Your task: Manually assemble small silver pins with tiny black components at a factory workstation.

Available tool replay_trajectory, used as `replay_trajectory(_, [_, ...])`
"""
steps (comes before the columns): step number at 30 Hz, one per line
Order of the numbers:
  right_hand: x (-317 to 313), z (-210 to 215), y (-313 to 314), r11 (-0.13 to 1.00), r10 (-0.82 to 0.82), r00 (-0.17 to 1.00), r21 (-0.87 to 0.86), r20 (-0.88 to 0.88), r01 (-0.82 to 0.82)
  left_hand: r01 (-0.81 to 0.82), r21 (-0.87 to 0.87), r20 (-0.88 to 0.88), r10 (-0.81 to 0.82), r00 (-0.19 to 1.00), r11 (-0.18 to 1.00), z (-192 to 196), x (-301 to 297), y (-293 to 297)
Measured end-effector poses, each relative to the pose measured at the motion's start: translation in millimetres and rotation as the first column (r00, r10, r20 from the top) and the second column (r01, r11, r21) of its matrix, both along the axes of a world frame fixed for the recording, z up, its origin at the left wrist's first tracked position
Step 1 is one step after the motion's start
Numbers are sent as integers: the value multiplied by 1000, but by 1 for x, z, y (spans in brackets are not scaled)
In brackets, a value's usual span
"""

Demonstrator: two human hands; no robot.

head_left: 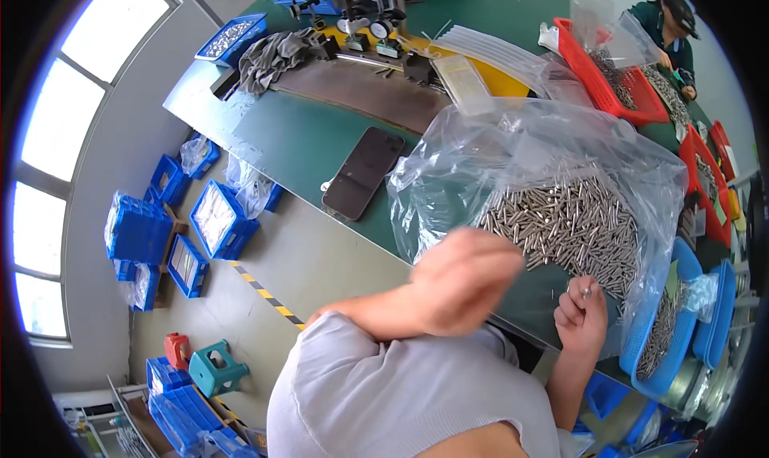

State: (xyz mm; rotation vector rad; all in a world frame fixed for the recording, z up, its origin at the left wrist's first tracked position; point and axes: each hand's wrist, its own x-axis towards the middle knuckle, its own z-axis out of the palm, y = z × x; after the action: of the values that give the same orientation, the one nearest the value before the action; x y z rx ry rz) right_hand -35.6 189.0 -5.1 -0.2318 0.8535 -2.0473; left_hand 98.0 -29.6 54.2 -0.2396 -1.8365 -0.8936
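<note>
A large heap of small metal pins (573, 217) lies on a clear plastic bag (448, 173) spread over the green table. My right hand (581, 318) is at the near edge of the heap, its fingers closed. A small shiny metal pin (586, 292) shows at its fingertips. My left hand (469, 282) is raised at the heap's near left side. It is smeared by motion with its fingers curled in, and whether anything is in it I cannot make out.
A dark phone (364, 173) lies left of the bag. Behind stand a gauge stand (384, 37) and a grey cloth (274, 57). At right are a red basket (597, 77) and a blue basket (645, 354) of metal parts. A co-worker (669, 37) sits far right.
</note>
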Motion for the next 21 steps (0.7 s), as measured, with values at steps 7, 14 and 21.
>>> replay_trajectory(7, [-8, -7, 0, 999, -22, 996, -34, 85, 25, -790, -459, 223, 914, 339, 405, -20, 31, -116])
replay_trajectory(14, [-7, -3, -1, 1000, -1, 1000, -13, 10, 1, -753, -392, 368, 840, 399, 529, -47, 29, -126])
replay_trajectory(21, [3, 11, -13, 992, -98, 992, 76, -85, 105, 230, -16, 123, -227, 966, 973, -20, -17, 8])
